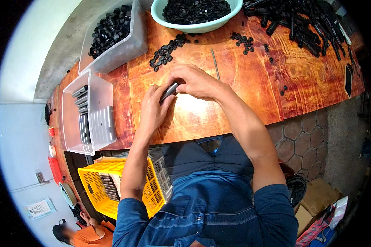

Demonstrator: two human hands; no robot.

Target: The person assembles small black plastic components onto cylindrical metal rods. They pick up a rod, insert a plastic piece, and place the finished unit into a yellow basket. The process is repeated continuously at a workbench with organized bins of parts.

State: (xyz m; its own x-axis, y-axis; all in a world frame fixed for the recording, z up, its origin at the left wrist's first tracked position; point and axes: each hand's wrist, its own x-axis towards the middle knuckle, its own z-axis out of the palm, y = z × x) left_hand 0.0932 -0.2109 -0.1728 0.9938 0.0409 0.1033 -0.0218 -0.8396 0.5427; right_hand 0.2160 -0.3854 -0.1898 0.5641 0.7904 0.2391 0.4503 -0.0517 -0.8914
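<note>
Over the wooden table, both my hands meet at a short dark grey tube [169, 91]. My left hand [154, 105] wraps around the tube's lower left side, thumb along it. From above, the fingers of my right hand [197, 81] curl over and press at its upper end. Whatever lies under the right fingertips is hidden. Just beyond my hands, small round black caps [164, 55] are scattered in a loose cluster. To the right of my right hand a thin metal rod [215, 64] lies on the tabletop.
Clear bins at left hold black caps [111, 31] and dark tubes [83, 126]. A pale green basin [198, 28] of black pieces stands at the back, beside a heap of black tubes [305, 26]. A yellow crate [99, 197] sits below the edge. Another person [90, 234] is lower left.
</note>
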